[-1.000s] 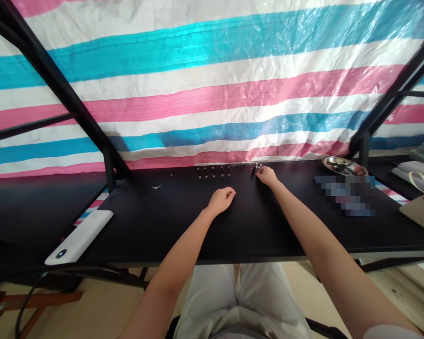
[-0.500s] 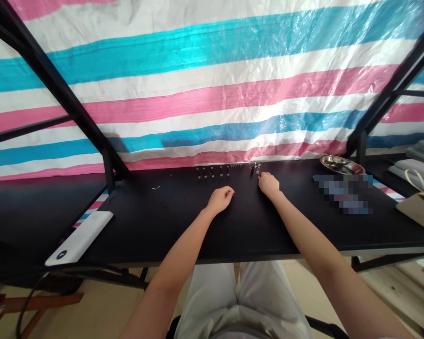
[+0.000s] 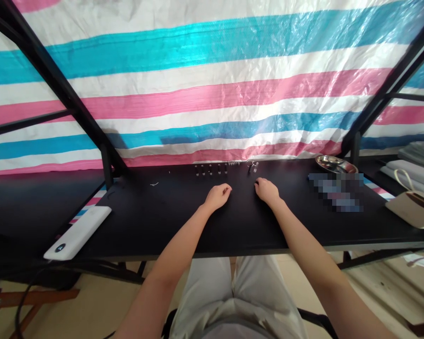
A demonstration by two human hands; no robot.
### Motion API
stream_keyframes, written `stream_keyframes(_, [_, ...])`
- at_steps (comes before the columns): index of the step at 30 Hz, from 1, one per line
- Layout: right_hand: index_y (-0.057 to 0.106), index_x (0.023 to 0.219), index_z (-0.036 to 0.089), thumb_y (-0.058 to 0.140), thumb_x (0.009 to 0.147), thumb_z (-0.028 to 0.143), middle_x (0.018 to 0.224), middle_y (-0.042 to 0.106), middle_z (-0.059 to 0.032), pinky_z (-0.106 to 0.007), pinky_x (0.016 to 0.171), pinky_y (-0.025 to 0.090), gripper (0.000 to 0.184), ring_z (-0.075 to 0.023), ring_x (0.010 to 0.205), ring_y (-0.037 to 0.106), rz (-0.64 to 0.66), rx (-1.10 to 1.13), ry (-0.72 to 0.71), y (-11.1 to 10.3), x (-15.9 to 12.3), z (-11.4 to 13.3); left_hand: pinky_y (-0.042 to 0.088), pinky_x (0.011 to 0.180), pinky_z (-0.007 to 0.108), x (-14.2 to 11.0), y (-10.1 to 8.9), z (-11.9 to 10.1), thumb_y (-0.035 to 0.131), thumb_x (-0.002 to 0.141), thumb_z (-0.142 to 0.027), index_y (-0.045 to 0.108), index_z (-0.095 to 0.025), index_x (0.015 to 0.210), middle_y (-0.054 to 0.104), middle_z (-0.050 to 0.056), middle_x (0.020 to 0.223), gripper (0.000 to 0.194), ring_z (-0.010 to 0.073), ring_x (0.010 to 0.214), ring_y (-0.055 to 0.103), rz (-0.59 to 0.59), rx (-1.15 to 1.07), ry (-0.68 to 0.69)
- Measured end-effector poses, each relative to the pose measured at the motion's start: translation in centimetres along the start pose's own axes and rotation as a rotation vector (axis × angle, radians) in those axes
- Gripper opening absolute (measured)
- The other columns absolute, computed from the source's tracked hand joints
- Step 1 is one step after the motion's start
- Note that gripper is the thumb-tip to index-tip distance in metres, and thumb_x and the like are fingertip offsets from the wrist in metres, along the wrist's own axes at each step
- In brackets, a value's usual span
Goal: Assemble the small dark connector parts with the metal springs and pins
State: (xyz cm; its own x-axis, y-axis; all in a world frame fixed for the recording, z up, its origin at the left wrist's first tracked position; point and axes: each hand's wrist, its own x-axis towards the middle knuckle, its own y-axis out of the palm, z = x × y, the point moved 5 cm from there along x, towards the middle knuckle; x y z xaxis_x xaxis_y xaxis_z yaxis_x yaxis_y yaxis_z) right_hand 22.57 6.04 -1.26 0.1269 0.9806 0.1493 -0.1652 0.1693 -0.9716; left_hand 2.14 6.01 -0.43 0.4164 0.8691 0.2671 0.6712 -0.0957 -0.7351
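Observation:
My left hand [image 3: 218, 197] rests on the black table [image 3: 144, 226] with its fingers curled into a pinch. Anything between those fingertips is too small to make out. To its right, my right hand [image 3: 267, 190] is also closed, thumb and fingertips together, their contents hidden. Just beyond it lie a small dark piece [image 3: 249, 168] and small clear pieces [image 3: 256, 166], with thin white strands near them. Past my left hand stand several small dark-and-clear pieces [image 3: 210, 170] in a spaced row. Beside that row runs a line of tiny pale pieces [image 3: 233, 164].
A white power bank [image 3: 79, 233] lies at the left edge. White thread-like bits [image 3: 154, 184] are on the table's left part. Back right are a shiny metal dish [image 3: 336, 164] and a blurred-out item [image 3: 335, 192]. A beige pouch [image 3: 410, 207] sits far right. Striped sheeting [image 3: 212, 89] hangs behind.
My right hand has drawn back a little from the small clear pieces, towards me. My left hand stays nearly in place, still pinched. The whole view has shifted slightly.

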Motion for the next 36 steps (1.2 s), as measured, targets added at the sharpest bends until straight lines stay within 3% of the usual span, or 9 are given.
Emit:
stream_keyframes(6, [0.060, 0.100, 0.018, 0.047, 0.084, 0.029, 0.092, 0.066, -0.0066, -0.025, 0.071, 0.042, 0.024, -0.0174, 0.083, 0.060, 0.022, 0.207, -0.200, -0.2, -0.3, 1.2, 0.041, 0.060, 0.023, 0.2, 0.2, 0.1, 0.042, 0.084, -0.029, 0.063, -0.019, 0.089, 0.061, 0.000, 0.065, 0.024, 0.0127, 0.060, 0.055, -0.014, 0.038, -0.003])
stream_keyframes(13, [0.063, 0.092, 0.020, 0.049, 0.082, 0.030, 0.083, 0.068, -0.0034, -0.024, 0.066, 0.041, 0.020, -0.0149, 0.072, 0.060, 0.029, 0.348, -0.220, -0.2, -0.3, 1.4, 0.042, 0.070, 0.027, 2.0, 0.2, -0.6, 0.044, 0.083, -0.023, 0.050, -0.021, 0.114, 0.064, 0.002, 0.078, 0.032, 0.0164, 0.073, 0.059, -0.037, 0.106, 0.002])
stream_keyframes(23, [0.063, 0.092, 0.021, 0.049, 0.081, 0.030, 0.080, 0.067, -0.0033, -0.024, 0.063, 0.041, 0.020, -0.0145, 0.068, 0.059, 0.039, 0.362, -0.247, -0.2, -0.3, 1.4, 0.044, 0.077, 0.036, 6.3, -0.8, -0.2, 0.038, 0.086, -0.025, 0.029, -0.014, 0.134, 0.063, 0.016, 0.098, 0.050, 0.0268, 0.089, 0.061, -0.089, 0.289, -0.236])
stream_keyframes(30, [0.063, 0.095, 0.020, 0.049, 0.081, 0.030, 0.080, 0.066, -0.0036, -0.024, 0.064, 0.041, 0.022, -0.0146, 0.069, 0.058, 0.054, 0.347, -0.274, 0.0, -0.2, 1.6, 0.044, 0.077, 0.037, 7.9, -0.8, 0.4, 0.037, 0.087, -0.025, 0.036, -0.015, 0.130, 0.062, 0.018, 0.103, 0.044, 0.0285, 0.092, 0.061, -0.122, 0.349, -0.272])
stream_keyframes(36, [0.063, 0.094, 0.020, 0.050, 0.080, 0.028, 0.080, 0.066, -0.0036, -0.024, 0.064, 0.041, 0.021, -0.0149, 0.070, 0.059, 0.056, 0.360, -0.273, -0.1, -0.2, 1.6, 0.044, 0.077, 0.035, 8.6, -1.2, 0.5, 0.036, 0.088, -0.024, 0.050, -0.017, 0.113, 0.062, 0.015, 0.100, 0.030, 0.0259, 0.091, 0.061, -0.087, 0.377, -0.235])
